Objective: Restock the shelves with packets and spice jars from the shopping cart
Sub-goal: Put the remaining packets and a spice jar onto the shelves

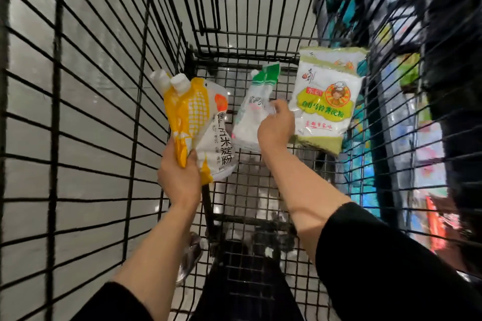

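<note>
Head: hands (pixel 276 126) hold pouches (pixel 202 125); perhaps packets (pixel 251 114).

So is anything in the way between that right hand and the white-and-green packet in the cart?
Nothing visible: the right hand already reaches the white-and-green packet, its fingers at the packet's edge. The green-and-yellow packet lies beside, not between.
</note>
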Demonstrator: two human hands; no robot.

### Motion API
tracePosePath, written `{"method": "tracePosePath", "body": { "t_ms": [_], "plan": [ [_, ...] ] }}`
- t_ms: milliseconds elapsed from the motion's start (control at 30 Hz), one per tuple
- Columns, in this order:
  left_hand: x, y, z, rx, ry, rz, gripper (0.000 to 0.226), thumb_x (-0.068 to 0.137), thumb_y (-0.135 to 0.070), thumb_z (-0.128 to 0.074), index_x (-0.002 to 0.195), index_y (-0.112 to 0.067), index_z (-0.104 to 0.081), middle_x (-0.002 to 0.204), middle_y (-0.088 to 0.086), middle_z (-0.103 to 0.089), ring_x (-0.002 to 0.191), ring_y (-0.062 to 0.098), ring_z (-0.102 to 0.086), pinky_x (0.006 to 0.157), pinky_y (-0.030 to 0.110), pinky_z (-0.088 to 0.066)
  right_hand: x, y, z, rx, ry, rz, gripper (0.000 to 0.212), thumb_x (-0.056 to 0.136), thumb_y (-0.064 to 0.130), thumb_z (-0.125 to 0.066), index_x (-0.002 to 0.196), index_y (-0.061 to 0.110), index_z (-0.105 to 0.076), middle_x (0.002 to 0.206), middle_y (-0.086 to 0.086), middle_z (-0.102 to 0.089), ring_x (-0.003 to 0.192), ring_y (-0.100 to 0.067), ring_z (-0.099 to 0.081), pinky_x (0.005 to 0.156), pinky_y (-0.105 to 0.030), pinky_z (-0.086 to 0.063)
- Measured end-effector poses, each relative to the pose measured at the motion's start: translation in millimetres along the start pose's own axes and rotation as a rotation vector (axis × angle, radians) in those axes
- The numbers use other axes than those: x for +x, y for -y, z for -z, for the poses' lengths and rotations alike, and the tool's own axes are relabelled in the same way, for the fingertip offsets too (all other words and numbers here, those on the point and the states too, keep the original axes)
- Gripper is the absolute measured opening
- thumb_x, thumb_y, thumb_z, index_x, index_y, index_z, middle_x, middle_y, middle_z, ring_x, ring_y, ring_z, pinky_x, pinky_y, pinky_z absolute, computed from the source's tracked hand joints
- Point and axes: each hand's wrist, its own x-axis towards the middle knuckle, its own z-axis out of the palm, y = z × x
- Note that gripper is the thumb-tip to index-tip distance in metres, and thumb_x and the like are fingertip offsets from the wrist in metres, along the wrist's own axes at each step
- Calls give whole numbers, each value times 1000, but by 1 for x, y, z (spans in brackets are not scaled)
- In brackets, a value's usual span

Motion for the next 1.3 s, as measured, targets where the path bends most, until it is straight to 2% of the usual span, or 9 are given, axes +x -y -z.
{"method": "tracePosePath", "body": {
  "t_ms": [200,367,500,667,800,933,1067,1167,1300],
  "plan": [
    [-28,-32,29,-97,128,-18,49,83,-26,-60,131,-14,-55,116,11,-65,106,32,-60,95,49,-49,-35,41,79,-66,-110,117,22,85,-7,-41,90,11,-54,83,-3,-54,71,-21,-44,55,-30,-27],
    [-51,-71,70,-150,180,-70,50,90,-15,-63,138,-14,-51,128,10,-62,116,31,-57,100,46,-46,-86,96,167,227,-100,261,37,83,-14,-40,70,21,-35,68,7,-39,63,-8,-34,58,-20,-26],
    [-70,-112,114,-239,357,-226,53,92,-14,-63,142,-11,-48,132,9,-58,119,28,-55,98,32,-42,-144,116,232,347,-99,317,40,76,-19,-44,67,21,-42,67,8,-45,61,-4,-40,60,-20,-29],
    [-111,-166,163,-492,681,-310,37,87,-7,-67,117,-28,-61,103,-1,-68,91,20,-65,88,43,-54,-225,123,292,471,-158,319,37,76,-19,-47,69,17,-43,65,3,-46,49,4,-45,50,-13,-35],
    [-163,-188,191,-631,940,-348,45,89,0,-61,131,-15,-52,108,-1,-67,85,12,-68,70,28,-59,-277,105,346,627,-256,265,19,81,4,-64,80,15,-49,90,-13,-64,72,-16,-63,64,-28,-52],
    [-224,-195,201,-653,1098,-362,50,88,1,-62,131,-20,-51,116,5,-63,99,26,-66,79,46,-58,-334,74,403,578,-410,209,25,73,0,-76,88,15,-61,95,-12,-71,83,-28,-69,76,-43,-58],
    [-307,-181,207,-649,1237,-425,48,86,1,-64,126,-23,-55,108,1,-67,95,28,-65,83,48,-55,-414,28,461,536,-559,130,31,68,-11,-74,88,10,-64,90,-9,-71,75,-21,-67,70,-35,-58],
    [-374,-160,206,-648,1309,-470,40,86,5,-63,114,-24,-61,94,-6,-69,80,16,-64,72,35,-55,-481,-17,497,578,-639,66,33,66,-15,-74,91,6,-67,95,-13,-72,82,-25,-69,75,-39,-58],
    [-458,-122,212,-620,1441,-435,41,87,7,-61,122,-15,-56,92,-8,-71,73,6,-67,58,19,-55,-565,-77,531,604,-725,32,22,72,-14,-70,85,4,-70,81,-9,-70,61,-13,-64,57,-23,-53]
  ]
}}
